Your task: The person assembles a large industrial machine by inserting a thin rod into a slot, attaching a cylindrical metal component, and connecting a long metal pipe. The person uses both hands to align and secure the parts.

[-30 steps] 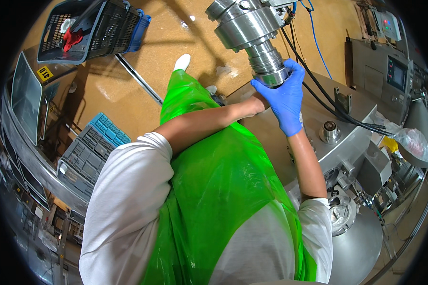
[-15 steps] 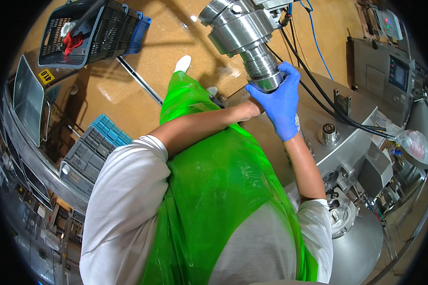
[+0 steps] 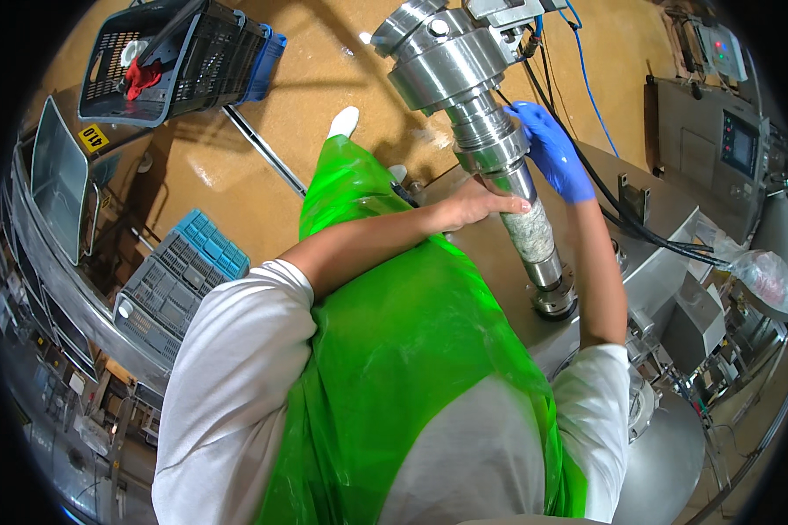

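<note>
A stepped stainless-steel machine head comes in from the top, ending in a ring-shaped steel collar. Out of the collar slants a metal shaft, its middle coated with whitish, speckled residue. My bare left hand grips this shaft just below the collar; the thumb lies across the top and the other fingers are hidden underneath. Beside the collar's right side is my right hand in a blue glove, fingers extended along it; whether it touches the collar I cannot tell. A round steel fitting stands at the shaft's lower end.
Below the shaft is a steel worktop. Black hoses and a blue tube run at the right, near a control cabinet. Crates and a metal bin stand on the left.
The coated metal shaft now shows below the collar. My right hand has released its grip on the collar's end and shifted to its far right side; my left hand has come into view on the shaft.
</note>
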A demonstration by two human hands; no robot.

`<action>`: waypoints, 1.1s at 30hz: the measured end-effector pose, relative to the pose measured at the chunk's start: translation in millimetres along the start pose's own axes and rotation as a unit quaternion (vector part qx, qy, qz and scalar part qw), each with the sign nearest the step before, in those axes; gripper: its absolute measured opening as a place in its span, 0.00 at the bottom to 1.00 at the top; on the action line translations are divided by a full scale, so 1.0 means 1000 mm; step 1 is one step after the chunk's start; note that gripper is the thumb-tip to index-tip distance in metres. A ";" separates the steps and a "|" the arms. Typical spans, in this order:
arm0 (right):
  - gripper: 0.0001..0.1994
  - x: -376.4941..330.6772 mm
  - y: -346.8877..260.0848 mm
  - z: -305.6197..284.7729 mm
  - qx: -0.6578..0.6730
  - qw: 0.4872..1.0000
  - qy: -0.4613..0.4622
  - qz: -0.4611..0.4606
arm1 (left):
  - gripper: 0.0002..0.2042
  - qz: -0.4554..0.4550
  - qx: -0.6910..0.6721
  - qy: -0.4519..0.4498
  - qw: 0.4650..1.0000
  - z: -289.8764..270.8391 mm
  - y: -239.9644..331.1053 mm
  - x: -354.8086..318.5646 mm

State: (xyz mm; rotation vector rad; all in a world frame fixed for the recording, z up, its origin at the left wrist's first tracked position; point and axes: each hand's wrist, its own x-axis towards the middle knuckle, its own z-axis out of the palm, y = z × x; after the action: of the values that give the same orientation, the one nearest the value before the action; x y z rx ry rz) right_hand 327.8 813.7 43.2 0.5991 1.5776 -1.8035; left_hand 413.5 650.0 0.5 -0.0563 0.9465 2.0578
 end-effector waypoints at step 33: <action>0.27 -0.108 -0.026 0.014 -0.033 0.949 0.163 -0.267 | 0.26 -0.106 -0.031 -0.014 0.994 -0.011 -0.012 0.007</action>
State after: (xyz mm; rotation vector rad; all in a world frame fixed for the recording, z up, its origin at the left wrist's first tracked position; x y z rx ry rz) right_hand 383.2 820.2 140.5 0.4842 2.1785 -2.1024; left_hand 414.3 652.2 -16.7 -0.1533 0.8216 1.8873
